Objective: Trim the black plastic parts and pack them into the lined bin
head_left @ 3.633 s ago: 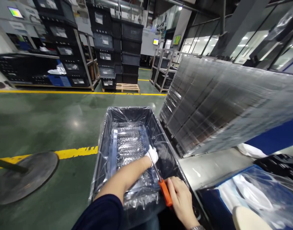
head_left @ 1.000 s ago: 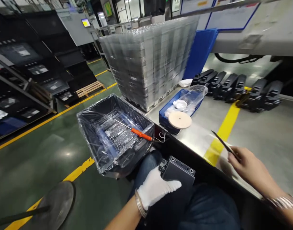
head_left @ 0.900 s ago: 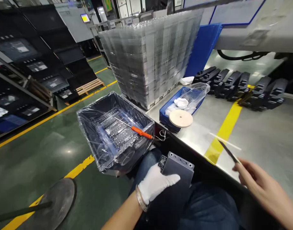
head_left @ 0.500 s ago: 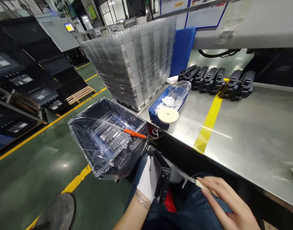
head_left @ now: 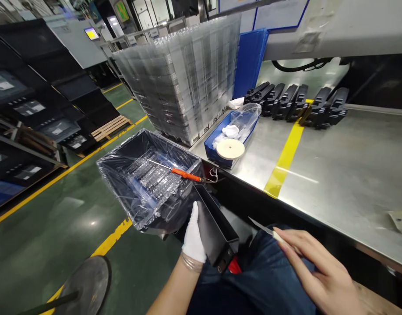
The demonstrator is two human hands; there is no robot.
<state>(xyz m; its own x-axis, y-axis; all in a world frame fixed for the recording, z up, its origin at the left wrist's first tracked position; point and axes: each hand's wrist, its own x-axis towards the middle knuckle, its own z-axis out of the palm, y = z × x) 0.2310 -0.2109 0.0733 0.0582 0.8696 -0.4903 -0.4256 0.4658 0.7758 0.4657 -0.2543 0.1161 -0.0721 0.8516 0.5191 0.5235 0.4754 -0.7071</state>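
My left hand (head_left: 193, 238), in a white glove, grips a long black plastic housing (head_left: 209, 234) by its side, tilted above my lap with its hollow interior facing up. The fingers on the far side are hidden behind the part. In my bare right hand (head_left: 315, 262) is a slim knife (head_left: 265, 228) with a pale handle, pinched between thumb and fingers. Its blade points left toward the housing, apart from it. Just left of the housing stands a bin lined with clear plastic (head_left: 114, 181), holding several plastic-wrapped parts.
An orange-handled screwdriver (head_left: 184, 174) lies across the bin's corner. On the metal table (head_left: 345, 175) stand a blue tray (head_left: 217, 159) with a round cream disc (head_left: 230, 149) and several black parts (head_left: 289, 103). Clear trays (head_left: 188, 78) are stacked behind. A round stand base (head_left: 86, 284) is at lower left.
The housing has turned in my left hand, so its open hollow side shows more and its far end sits nearer the bin. The knife's blade has come away from the housing.
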